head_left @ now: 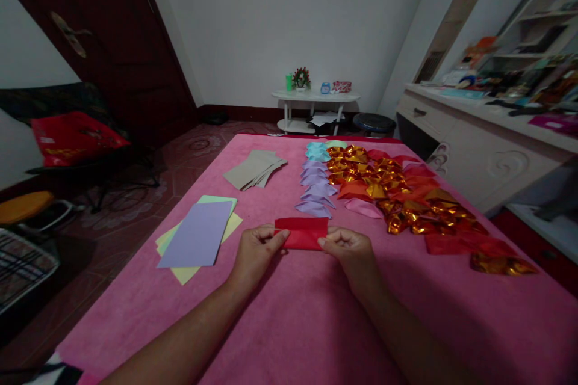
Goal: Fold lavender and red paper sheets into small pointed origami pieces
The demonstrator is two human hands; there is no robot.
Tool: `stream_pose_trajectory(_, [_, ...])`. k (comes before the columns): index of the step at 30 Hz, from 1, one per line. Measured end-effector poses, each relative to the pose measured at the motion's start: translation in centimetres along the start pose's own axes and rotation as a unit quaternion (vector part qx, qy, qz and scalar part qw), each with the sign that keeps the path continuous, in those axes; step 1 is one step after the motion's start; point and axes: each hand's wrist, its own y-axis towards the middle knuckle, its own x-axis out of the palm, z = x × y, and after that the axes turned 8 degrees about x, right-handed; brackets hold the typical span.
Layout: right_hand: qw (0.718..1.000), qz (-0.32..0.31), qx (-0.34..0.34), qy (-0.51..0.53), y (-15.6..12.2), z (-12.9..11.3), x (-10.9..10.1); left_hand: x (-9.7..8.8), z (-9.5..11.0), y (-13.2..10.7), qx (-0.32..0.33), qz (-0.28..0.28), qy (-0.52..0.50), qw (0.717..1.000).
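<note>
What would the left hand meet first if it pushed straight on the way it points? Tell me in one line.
The left hand pinches the flat red folded paper, so that comes first; beyond it, probably the nearest lilac folded paper piece of the row, though depth is unclear.

This is a room in a home, used as living space. A dark wooden door (pixel 112 42) opens onto a patterned tile floor (pixel 189 150). A red cushion (pixel 72 138) lies on a dark seat at the left wall. A small white side table (pixel 316 96) carries a potted plant (pixel 301 78), with a round stool (pixel 374 123) beside it. A cream dresser (pixel 478 156) and shelves (pixel 537 30) are cluttered with household odds and ends.
</note>
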Motion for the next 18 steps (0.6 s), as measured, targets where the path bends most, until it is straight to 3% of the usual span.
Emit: stream_pose_trajectory(18, [0.999,0.037,0.026,0.001,-0.39,-0.59,0.02,0.11,0.08,-0.11,0.009,0.010,0.005,1.000])
